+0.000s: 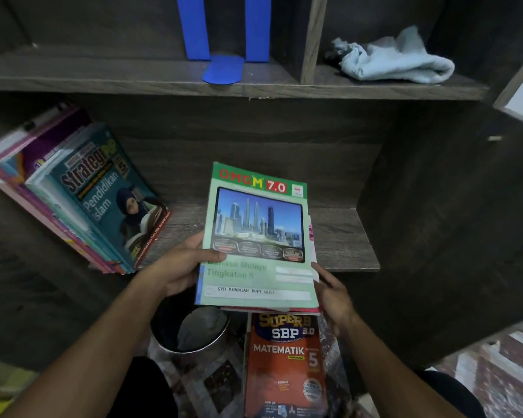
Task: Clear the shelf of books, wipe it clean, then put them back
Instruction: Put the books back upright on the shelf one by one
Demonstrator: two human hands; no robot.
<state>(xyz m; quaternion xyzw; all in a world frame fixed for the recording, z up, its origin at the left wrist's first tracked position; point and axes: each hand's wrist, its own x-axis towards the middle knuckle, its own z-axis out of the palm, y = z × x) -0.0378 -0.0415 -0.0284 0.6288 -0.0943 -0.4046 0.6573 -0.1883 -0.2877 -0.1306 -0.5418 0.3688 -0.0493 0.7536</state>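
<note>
L hand fingers grip green book; R hand fingers straight against its edge.

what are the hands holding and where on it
The green book: the left hand grips its left edge, thumb on the cover; the right hand touches its lower right edge, grip unclear.

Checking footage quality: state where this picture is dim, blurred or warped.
Head view: dim overall, corners of the shelf nearly black; wide-angle lens bows its boards; leaning books at left blurred; title on the green book is sharp, its lower print washed out; right hand slightly soft.
</note>
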